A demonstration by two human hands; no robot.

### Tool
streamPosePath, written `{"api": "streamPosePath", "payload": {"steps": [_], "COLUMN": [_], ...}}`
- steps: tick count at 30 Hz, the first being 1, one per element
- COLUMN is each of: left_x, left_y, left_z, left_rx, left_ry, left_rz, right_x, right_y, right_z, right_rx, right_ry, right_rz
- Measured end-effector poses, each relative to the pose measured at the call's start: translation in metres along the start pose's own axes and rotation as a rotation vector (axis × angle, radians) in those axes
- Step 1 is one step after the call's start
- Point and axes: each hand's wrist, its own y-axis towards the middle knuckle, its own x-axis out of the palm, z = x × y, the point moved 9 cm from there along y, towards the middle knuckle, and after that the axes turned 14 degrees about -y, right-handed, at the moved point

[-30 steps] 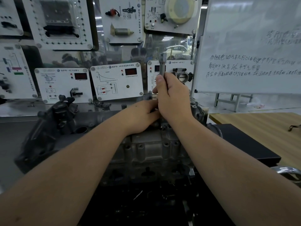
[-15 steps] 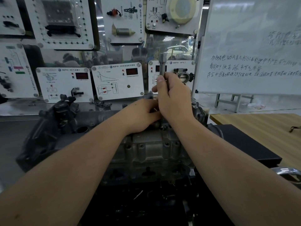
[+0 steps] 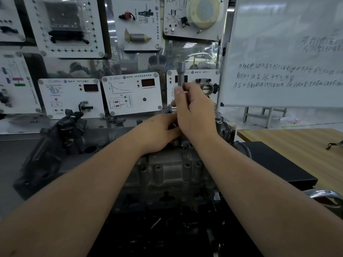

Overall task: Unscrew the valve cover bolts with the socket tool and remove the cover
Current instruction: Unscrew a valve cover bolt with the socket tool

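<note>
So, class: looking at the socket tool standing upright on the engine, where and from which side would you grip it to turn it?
Grip the socket tool round its slim shaft, below the wider top end, coming from the right, as the right hand does. The shaft stands upright and bare there. The left hand sits low at its base on the valve cover.

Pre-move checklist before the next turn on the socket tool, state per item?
1. Right hand grips the socket tool: ok.
2. Tool stands near upright above the engine: ok.
3. Left hand steadies the tool's lower end: cannot tell, its fingers are hidden behind the right hand.
4. Socket seated on a valve cover bolt: cannot tell, both hands hide the joint.
5. Room to turn: ok, upper end is in the open, in front of the display panels.
6. Cover freed: cannot tell.
</note>
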Motion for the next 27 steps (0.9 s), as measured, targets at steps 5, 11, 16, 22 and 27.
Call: {"api": "streamPosePath", "payload": {"steps": [5, 11, 16, 22, 27], "left_x": [0.0008, 0.0028, 0.0014, 0.0024, 0.0022], "left_y": [0.0016, 0.0001, -0.0003, -0.0033, -0.0009], "left_z": [0.0001, 0.0003, 0.0011, 0.0042, 0.0015], "left_rx": [0.031, 0.02, 0.033, 0.026, 0.018], "left_ry": [0.009, 0.015, 0.016, 0.045, 0.029], "left_rz": [0.014, -0.019, 0.01, 0.003, 0.004], "right_x": [0.001, 0.002, -0.0022, 0.0035, 0.0035], "right_y": [0.0007, 0.0005, -0.001, -0.0005, -0.0014], "right_z": [0.0018, 0.0031, -0.0035, 0.0014, -0.0018], "right_rx": [0.016, 0.037, -0.028, 0.02, -0.008], "right_ry": [-0.011, 0.024, -0.006, 0.031, -0.006], "right_rz": [-0.006, -0.026, 0.017, -0.026, -0.039]}}
